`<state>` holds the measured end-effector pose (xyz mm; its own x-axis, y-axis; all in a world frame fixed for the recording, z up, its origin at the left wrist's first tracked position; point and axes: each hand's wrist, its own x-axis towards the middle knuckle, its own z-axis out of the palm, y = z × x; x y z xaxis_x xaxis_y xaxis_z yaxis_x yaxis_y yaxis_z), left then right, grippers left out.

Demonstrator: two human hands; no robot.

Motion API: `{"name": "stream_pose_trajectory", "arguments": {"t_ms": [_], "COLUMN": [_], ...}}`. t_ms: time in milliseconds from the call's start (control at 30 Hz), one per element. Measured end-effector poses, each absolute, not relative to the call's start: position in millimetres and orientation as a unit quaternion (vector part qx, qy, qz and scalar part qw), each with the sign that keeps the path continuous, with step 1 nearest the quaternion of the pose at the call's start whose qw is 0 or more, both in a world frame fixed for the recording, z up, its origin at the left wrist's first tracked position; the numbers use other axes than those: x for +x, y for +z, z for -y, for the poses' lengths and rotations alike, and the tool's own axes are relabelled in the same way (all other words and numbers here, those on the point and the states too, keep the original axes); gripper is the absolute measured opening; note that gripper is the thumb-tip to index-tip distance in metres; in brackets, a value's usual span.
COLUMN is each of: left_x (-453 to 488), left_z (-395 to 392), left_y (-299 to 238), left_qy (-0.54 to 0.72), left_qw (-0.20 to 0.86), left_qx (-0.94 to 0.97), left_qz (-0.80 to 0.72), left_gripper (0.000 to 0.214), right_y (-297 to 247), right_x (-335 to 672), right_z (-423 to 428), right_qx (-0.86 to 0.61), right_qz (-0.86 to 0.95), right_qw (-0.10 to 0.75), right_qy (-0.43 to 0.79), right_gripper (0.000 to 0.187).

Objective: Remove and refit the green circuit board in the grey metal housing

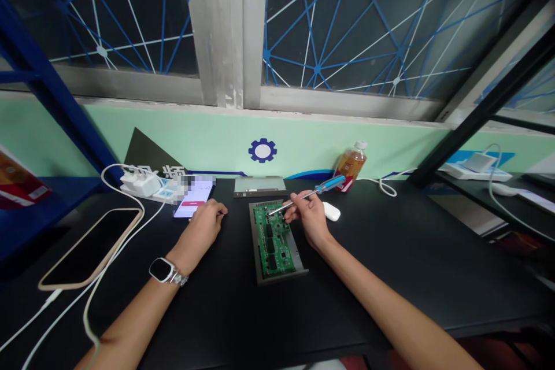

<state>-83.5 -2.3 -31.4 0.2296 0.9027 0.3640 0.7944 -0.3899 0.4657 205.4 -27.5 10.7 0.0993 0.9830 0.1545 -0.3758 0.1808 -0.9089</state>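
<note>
A green circuit board (pixel 277 243) lies in a grey metal tray (pixel 255 243) on the black table. My right hand (pixel 313 218) is closed around the shaft of a screwdriver (pixel 330 184) with a clear blue handle. The screwdriver slants down to the left, its tip at the board's upper left part; whether it touches is too small to tell. My left hand (pixel 208 219) rests on the table left of the board, fingers curled in. Anything between those fingers is hidden. A lit phone (pixel 202 195) lies just beyond it.
A flat metal cover (pixel 260 186) lies behind the board. A white case (pixel 332 211) sits beside my right hand, with a drink bottle (pixel 353 161) behind. To the left are a dark phone (pixel 93 248), white cables (pixel 119 251) and a power strip with chargers (pixel 145 184).
</note>
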Motion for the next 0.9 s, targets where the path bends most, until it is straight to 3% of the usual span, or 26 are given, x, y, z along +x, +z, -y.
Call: {"name": "stream_pose_trajectory", "arguments": {"t_ms": [367,500,633,800,900], "left_x": [-81.3,-73.4,-41.6,-4.5,0.7], "left_z": [7.7,19.2,37.4,49.1,47.2], "left_y": [-21.3,2.0,41.5,73.9,76.7], "left_qy": [0.297,0.254,0.190,0.066,0.064], "left_qw": [0.160,0.107,0.104,0.100,0.119], "left_qx": [0.767,0.806,0.889,0.917,0.912], "left_qz": [-0.546,-0.524,-0.404,-0.381,-0.388], "left_gripper": [0.024,0.040,0.054,0.034,0.033], "right_y": [13.7,18.2,22.1,26.1,29.7], "right_x": [210.2,214.2,218.2,222.0,224.6], "right_z": [26.3,25.9,24.4,24.0,24.6], "right_qx": [-0.362,-0.360,-0.355,-0.356,-0.358], "right_qz": [0.422,0.414,0.418,0.431,0.431], "right_qw": [0.647,0.649,0.650,0.650,0.654], "right_qy": [0.521,0.527,0.526,0.514,0.508], "right_gripper": [0.045,0.047,0.047,0.045,0.045]}}
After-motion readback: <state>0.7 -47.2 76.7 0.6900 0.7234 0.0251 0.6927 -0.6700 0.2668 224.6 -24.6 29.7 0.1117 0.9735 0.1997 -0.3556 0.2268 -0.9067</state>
